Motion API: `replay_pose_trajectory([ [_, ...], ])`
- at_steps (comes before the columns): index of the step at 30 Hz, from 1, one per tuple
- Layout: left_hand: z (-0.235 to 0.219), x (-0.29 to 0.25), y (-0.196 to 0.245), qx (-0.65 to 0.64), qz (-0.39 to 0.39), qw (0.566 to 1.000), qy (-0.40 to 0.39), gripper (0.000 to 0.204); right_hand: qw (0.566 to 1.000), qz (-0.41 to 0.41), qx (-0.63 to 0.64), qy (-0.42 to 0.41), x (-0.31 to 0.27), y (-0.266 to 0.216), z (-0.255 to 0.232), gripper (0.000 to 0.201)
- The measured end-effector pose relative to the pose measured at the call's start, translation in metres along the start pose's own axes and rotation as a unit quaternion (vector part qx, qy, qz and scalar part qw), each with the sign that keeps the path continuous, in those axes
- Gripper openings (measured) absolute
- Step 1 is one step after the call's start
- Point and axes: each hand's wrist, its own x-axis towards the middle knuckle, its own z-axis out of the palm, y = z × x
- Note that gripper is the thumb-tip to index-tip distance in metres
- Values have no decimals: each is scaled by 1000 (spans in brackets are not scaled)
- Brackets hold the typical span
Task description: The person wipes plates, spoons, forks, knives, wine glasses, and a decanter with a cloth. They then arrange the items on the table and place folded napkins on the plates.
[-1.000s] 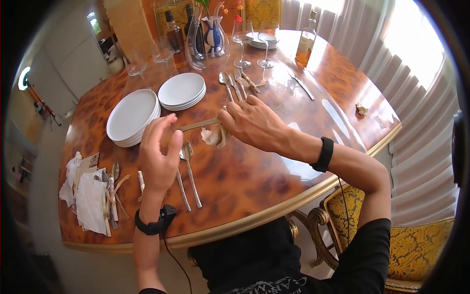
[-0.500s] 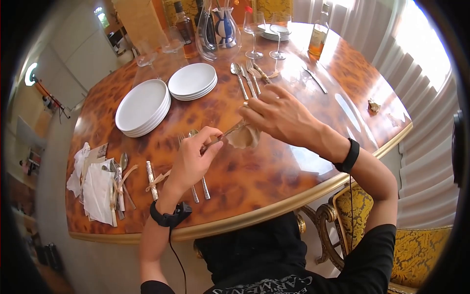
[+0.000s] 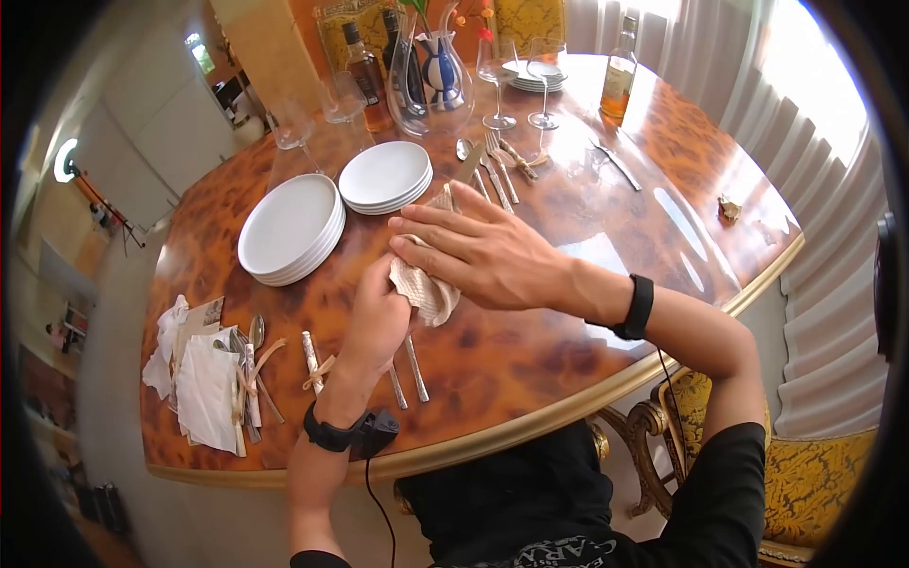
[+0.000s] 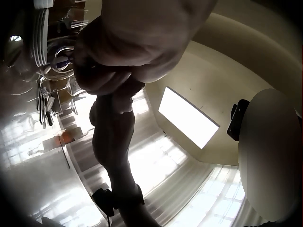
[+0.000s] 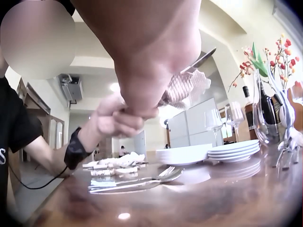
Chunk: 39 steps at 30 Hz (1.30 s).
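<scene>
In the head view my left hand (image 3: 371,312) grips a table knife by its handle end, which the fingers hide. The knife's blade (image 3: 468,163) points up and away, past a beige textured cloth (image 3: 428,292) wrapped about it. My right hand (image 3: 502,254) lies across the cloth with its fingers fairly straight, holding it against the knife; the thumb is mostly hidden. From the right wrist, the blade (image 5: 205,57) sticks out beyond the bunched cloth (image 5: 182,89). Below the left hand lie a fork and a spoon (image 5: 165,178). The left wrist view shows both hands dark against the light.
Stacked white plates (image 3: 289,227) stand at the left, smaller plates (image 3: 386,175) beside them. Farther back are wine glasses (image 3: 499,85), bottles and a glass decanter (image 3: 426,104). Tied cutlery and napkins (image 3: 210,388) lie at the left edge; more cutlery (image 3: 502,170) and a lone knife (image 3: 620,167) lie beyond.
My left hand, open a second ago, has taken hold of the knife's end. The knife has swung to point away, and my right hand has flattened over the cloth around it.
</scene>
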Motion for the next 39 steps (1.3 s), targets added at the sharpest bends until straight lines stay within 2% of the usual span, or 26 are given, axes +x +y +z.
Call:
replay_pose_trajectory([
  [1,-8,1,-5,5,0,1000,-1,18,1000,3,-1,5,1,9,-2,41],
  [3,-28,7,-14,25,-24,995,-91,20,989,31,-146,-22,2,38,-9,40],
  [4,-27,5,-13,91,-9,992,-84,24,988,74,-136,16,-1,52,-10,42],
  [5,-28,6,-15,92,-10,992,-85,24,988,76,-137,16,-2,59,-16,42],
  [7,-30,10,-22,133,36,987,-84,30,960,278,12,37,-3,65,-30,41],
  [8,-29,11,-22,134,38,987,-83,30,926,330,122,135,-3,64,-22,45],
  [9,-28,11,-21,92,34,992,-82,32,927,327,123,137,1,61,-18,45],
  [10,-27,10,-20,53,30,995,-80,34,879,382,242,152,4,55,-14,47],
  [11,-22,9,-19,58,31,995,-79,34,812,429,358,167,8,48,-9,49],
  [15,-8,14,-20,69,-7,994,-87,32,930,268,209,138,23,3,8,72],
  [17,3,22,-21,72,97,993,-6,27,916,272,279,94,26,-13,11,81],
  [18,2,18,-16,0,13,1000,5,27,920,257,273,110,25,-16,16,79],
  [19,5,16,-10,1,15,1000,5,27,920,257,273,112,25,-16,13,79],
  [21,9,17,-1,-137,8,990,-32,31,944,237,215,83,23,-16,6,77],
  [23,4,22,-3,-142,18,989,-33,34,949,232,188,103,20,-20,-1,74],
  [25,-1,24,0,-218,25,973,-64,35,978,182,89,59,14,-24,-12,65],
  [26,5,20,7,-218,-3,976,-28,43,982,168,71,49,10,-28,-9,64],
  [27,6,21,8,-214,-4,976,-31,43,981,172,69,52,8,-32,-9,64],
  [29,7,23,12,-324,-27,942,-83,44,987,145,67,5,3,-39,-10,61],
  [31,3,28,13,-299,-34,950,-81,43,989,136,57,5,-2,-43,-11,60],
  [33,-1,31,12,-251,-47,964,-66,42,996,84,37,-20,-7,-47,-16,57],
  [34,5,26,17,-231,0,973,13,38,998,61,10,-18,-12,-50,-15,54],
  [35,1,27,18,-232,0,973,14,38,998,60,10,-19,-17,-51,-13,54],
  [37,-10,31,21,-262,77,961,34,31,999,21,22,-37,-27,-52,-11,47],
  [38,-7,29,27,-252,102,957,100,27,997,30,58,-34,-30,-51,-13,40],
  [39,-23,34,19,-252,104,957,102,27,997,28,59,-33,-31,-50,-13,40],
])
